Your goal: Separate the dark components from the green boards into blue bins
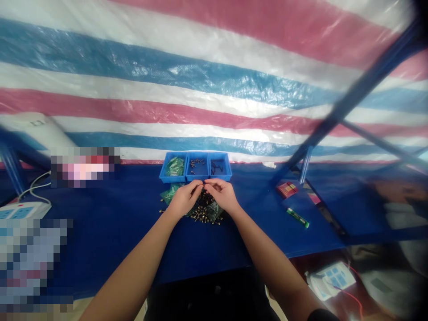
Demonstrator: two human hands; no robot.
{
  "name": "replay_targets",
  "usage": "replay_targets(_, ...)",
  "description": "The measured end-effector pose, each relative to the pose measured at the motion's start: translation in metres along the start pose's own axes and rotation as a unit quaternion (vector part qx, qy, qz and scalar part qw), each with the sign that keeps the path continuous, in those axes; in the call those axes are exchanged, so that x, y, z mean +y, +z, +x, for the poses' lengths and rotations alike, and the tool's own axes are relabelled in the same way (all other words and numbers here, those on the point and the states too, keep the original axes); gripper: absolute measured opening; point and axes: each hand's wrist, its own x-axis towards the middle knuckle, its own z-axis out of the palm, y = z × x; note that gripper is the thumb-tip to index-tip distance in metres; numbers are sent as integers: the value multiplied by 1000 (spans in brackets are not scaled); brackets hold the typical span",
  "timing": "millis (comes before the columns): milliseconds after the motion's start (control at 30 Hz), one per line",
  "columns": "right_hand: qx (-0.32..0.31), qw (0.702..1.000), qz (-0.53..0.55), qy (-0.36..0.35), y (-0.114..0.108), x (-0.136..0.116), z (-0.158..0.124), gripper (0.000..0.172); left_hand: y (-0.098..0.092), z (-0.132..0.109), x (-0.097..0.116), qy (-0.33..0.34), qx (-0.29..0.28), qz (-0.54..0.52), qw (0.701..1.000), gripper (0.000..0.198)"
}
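Note:
My left hand (187,196) and my right hand (222,194) meet fingertip to fingertip over a pile of small brass-coloured metal parts (202,215). Both are closed in a pinch, and whatever lies between the fingers is too small to make out. Just beyond them stand three joined blue bins (197,179). Green-tinted small packets (175,166) fill the left bin, a few small metal parts (197,164) lie in the middle one, and dark thin pieces (216,167) are in the right one. More green packets (170,193) lie beside my left hand.
On the blue table (117,240), a red box (287,189) and a green tube-like pack (297,218) lie to the right. A power strip (28,210) is at the left, another (334,280) at the lower right. Blue metal bars (347,102) cross the right side.

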Motion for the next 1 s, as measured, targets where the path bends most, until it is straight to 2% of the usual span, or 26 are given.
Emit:
replay_targets(333, 10, 1000, -3, 19, -1, 1, 1, 28, 2, 0, -2, -1, -6, 12, 1000, 28)
replay_targets(833, -6, 997, -74, -31, 0, 7, 0, 26, 0, 1, 0, -11, -15, -7, 1000, 33)
replay_targets(1000, 6, 996, -82, -27, -2, 4, 0, 28, 2, 0, -1, -16, 5, -10, 1000, 31)
